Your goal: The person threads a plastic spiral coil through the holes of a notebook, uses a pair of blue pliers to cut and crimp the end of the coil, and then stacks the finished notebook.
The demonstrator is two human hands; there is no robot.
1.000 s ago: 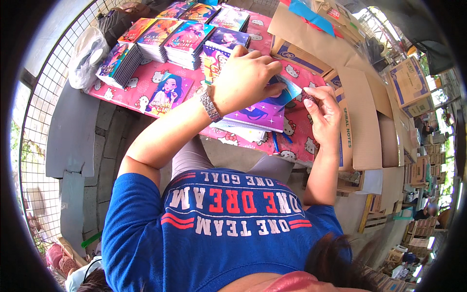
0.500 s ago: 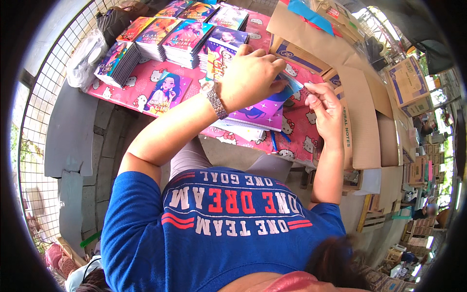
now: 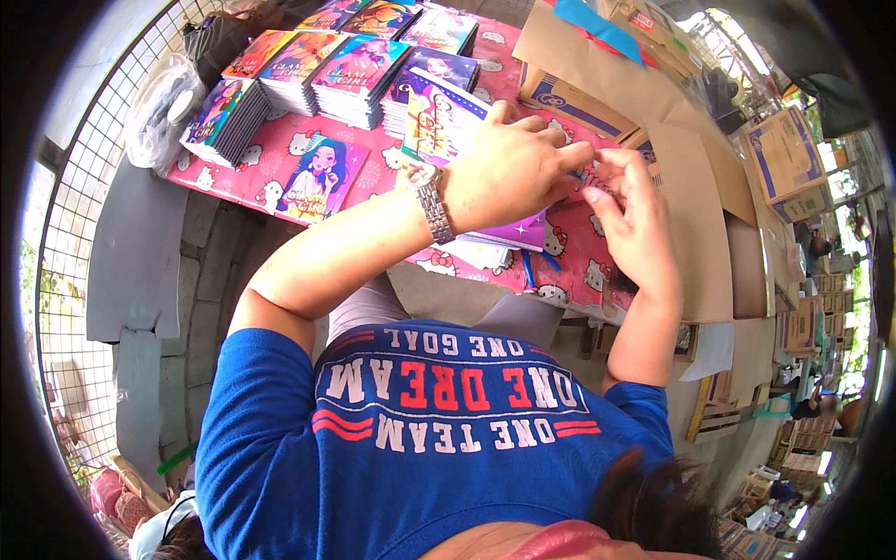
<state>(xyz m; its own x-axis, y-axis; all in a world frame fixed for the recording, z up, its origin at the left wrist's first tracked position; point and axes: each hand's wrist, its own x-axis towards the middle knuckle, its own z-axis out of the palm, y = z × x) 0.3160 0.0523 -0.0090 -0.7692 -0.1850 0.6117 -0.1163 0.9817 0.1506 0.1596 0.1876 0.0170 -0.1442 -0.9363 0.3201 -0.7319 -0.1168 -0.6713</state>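
My left hand (image 3: pixel 527 166), with a metal watch on its wrist, is closed with curled fingers above a notebook with a bright, cartoon-printed cover (image 3: pixel 441 119). My right hand (image 3: pixel 633 201) meets it at the notebook's right side, thumb and fingers bent together in a pinch. Small dark loops like a wire coil show between the fingertips; what each hand grips is mostly hidden. Below my left wrist a purple notebook (image 3: pixel 523 231) tops a small pile at the table's near edge. Thin blue strips (image 3: pixel 529 269) lie beside that pile.
Stacks of notebooks (image 3: pixel 353 79) fill the far left of the pink-covered table (image 3: pixel 383 154). One single notebook (image 3: pixel 322 177) lies nearer. Cardboard boxes (image 3: pixel 691 224) border the right side. A clear plastic bag (image 3: pixel 163 117) hangs at the left corner.
Both hands have shifted slightly right, and their fingertips, apart before, now meet. The brightly printed notebook shows more of its cover left of my left hand.
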